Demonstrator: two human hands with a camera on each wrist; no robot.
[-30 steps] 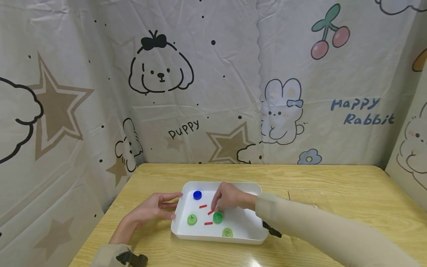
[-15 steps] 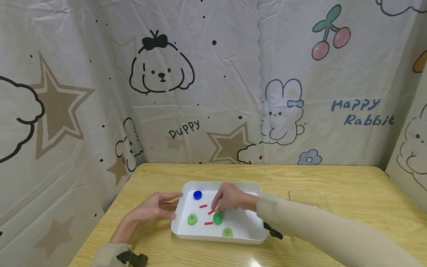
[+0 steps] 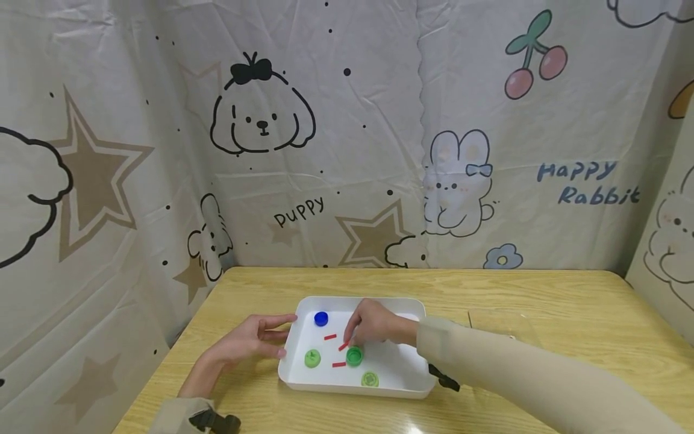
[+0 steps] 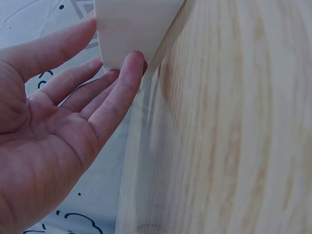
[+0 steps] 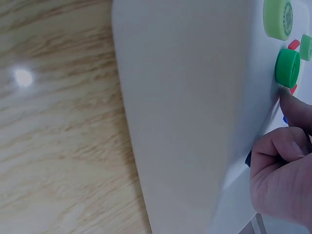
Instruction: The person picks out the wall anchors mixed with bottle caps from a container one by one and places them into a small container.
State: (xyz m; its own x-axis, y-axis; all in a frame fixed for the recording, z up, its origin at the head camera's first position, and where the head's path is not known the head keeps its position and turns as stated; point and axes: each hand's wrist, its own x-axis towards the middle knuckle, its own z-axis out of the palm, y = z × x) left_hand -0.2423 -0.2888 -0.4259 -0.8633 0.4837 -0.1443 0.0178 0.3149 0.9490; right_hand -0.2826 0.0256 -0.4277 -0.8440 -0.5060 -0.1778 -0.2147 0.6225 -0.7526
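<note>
A white tray (image 3: 401, 389) on the table holds bottle caps and short red sticks. My left hand (image 3: 246, 342) rests its fairly straight fingertips against the tray's left end; the left wrist view shows the fingers (image 4: 129, 73) on the wall. My right hand (image 3: 373, 319) reaches inside, thumb and forefinger pinching the end of the middle red stick (image 3: 343, 346). Right beside it lies a dark green cap (image 3: 355, 356), close to the thumb (image 5: 292, 107). A red stick (image 3: 330, 337) lies behind and another red stick (image 3: 338, 364) in front. The fingertips' contact is partly hidden.
Also in the tray are a blue cap (image 3: 321, 319), a light green cap (image 3: 312, 358) and a second light green cap (image 3: 370, 379). A transparent plastic item (image 3: 501, 325) lies right of the tray, partly behind the right sleeve (image 3: 488, 349). A printed curtain (image 3: 347, 132) hangs behind the table.
The dark green cap has shifted very slightly toward the tray's near side. Both hands stay almost where they were, and the tray has not moved.
</note>
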